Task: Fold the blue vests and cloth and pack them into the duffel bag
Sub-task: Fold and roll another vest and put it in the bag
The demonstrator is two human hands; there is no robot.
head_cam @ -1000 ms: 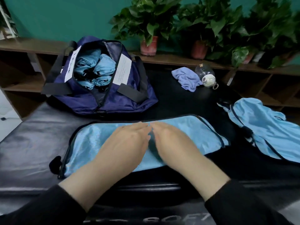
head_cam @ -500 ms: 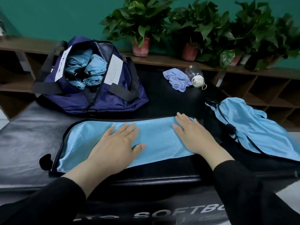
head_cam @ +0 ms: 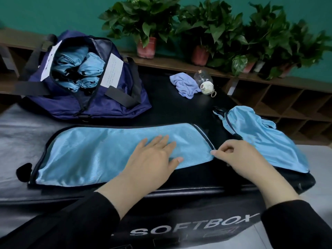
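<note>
Pressing my left hand (head_cam: 154,159) flat on the folded blue vest (head_cam: 100,151), I have the fingers straight and spread over its right-hand half, thumb lying along the near edge. The vest stretches as a long strip across the black padded surface (head_cam: 179,108), most of its length running out to the left of my palm, dark trim along its far and left edges. My right hand (head_cam: 239,159) sits at the vest's right end, fingers curled, thumb and forefinger pinching the trimmed corner right where the fabric stops; the rest of that hand lies off the cloth on the black surface.

Just beyond my right knuckles a second blue vest (head_cam: 260,139) lies crumpled and unfolded, close to the hand, though I cannot tell if it touches. Farther back, between the bag and the shelf, a small lavender-blue cloth (head_cam: 185,85) is bunched up, touching a clear bottle (head_cam: 204,81) lying on its side. At the far left the navy duffel bag (head_cam: 115,105) stands open, with rolled blue vests (head_cam: 84,69) packed inside, well apart from both hands. Potted plants (head_cam: 143,24) line the wooden shelf (head_cam: 179,64) behind.
</note>
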